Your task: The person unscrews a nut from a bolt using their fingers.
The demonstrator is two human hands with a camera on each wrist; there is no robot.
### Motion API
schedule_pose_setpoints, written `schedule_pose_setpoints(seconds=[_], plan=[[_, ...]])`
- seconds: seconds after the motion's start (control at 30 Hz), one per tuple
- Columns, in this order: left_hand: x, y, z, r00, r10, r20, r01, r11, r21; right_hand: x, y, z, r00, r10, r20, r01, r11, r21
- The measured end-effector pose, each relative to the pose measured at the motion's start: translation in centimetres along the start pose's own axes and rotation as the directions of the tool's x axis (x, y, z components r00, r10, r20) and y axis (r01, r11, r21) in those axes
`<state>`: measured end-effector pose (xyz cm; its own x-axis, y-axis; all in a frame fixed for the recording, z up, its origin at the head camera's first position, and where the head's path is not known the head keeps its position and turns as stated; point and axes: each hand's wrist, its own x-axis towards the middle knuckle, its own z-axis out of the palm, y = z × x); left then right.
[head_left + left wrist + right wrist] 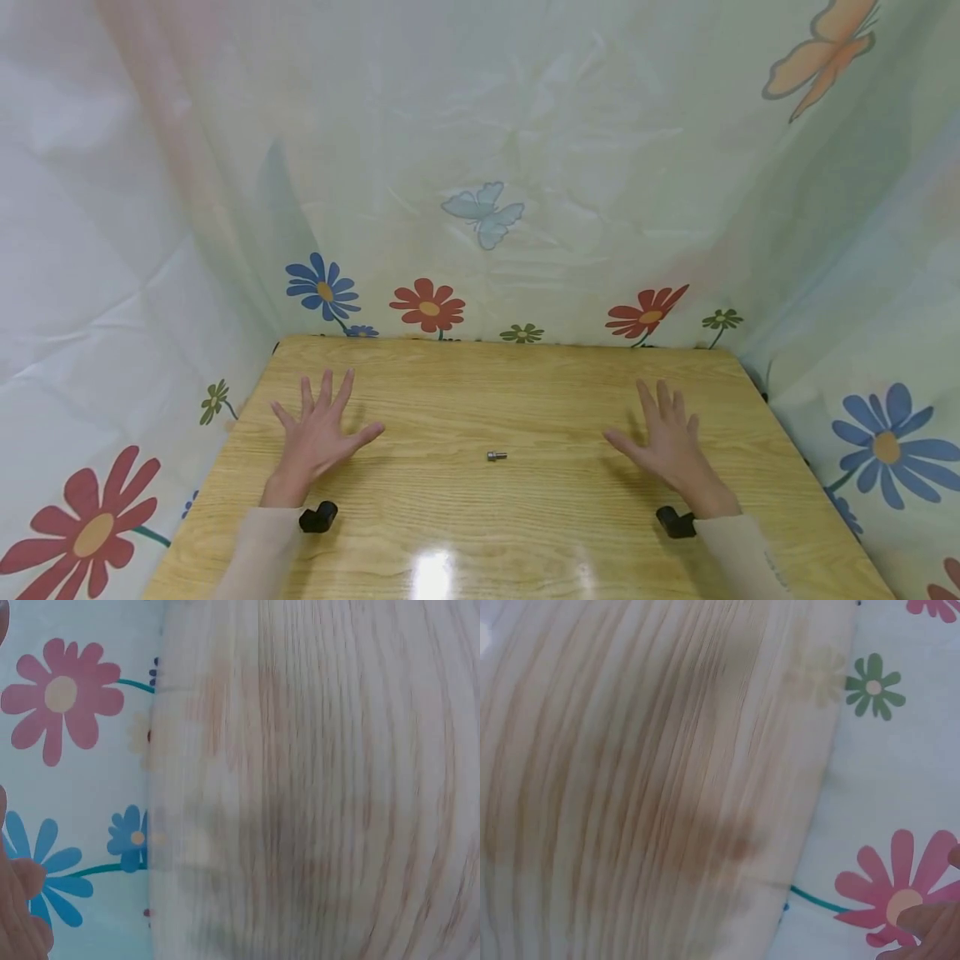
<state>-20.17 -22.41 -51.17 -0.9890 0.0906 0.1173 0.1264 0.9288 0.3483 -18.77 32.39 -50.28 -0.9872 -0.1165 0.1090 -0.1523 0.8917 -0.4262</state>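
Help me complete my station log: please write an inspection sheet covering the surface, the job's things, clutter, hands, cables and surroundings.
Surface: yellow-brown wood-grain tabletop, with bright glare at the near side.
Job's things: one small silver metal screw, lying on its side between the hands, its thicker head toward the left.
Clutter: nothing seen.
Left hand: fingers spread, holding nothing, apart from the screw.
Right hand: fingers spread, holding nothing, apart from the screw.
Cables: nothing seen.
Surroundings: pale fabric-like backdrop printed with coloured flowers and butterflies, behind the tabletop and on both sides.
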Motion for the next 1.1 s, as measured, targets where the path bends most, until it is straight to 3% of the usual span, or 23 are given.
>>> schedule_pose_setpoints(seconds=[0.47,0.77,0.9,1.1], plan=[[-0.4,3.0,2.2,0.999,0.03,-0.025,-0.032,0.995,-0.092,-0.1,-2.8,2.9,1.0,0.01,0.003,-0.01,0.981,0.195],[-0.4,6.0,4.8,0.997,0.071,0.003,-0.069,0.98,-0.189,-0.1,-4.1,5.4,1.0,-0.021,-0.003,0.021,0.946,0.323],[-0.3,7.2,5.5,0.996,0.091,-0.005,-0.091,0.976,-0.197,0.0,-4.8,6.2,1.0,-0.025,-0.015,0.029,0.927,0.373],[-0.5,8.4,6.1,0.996,0.088,0.021,-0.079,0.956,-0.283,0.1,-5.9,7.3,1.0,-0.015,0.008,0.011,0.915,0.402]])
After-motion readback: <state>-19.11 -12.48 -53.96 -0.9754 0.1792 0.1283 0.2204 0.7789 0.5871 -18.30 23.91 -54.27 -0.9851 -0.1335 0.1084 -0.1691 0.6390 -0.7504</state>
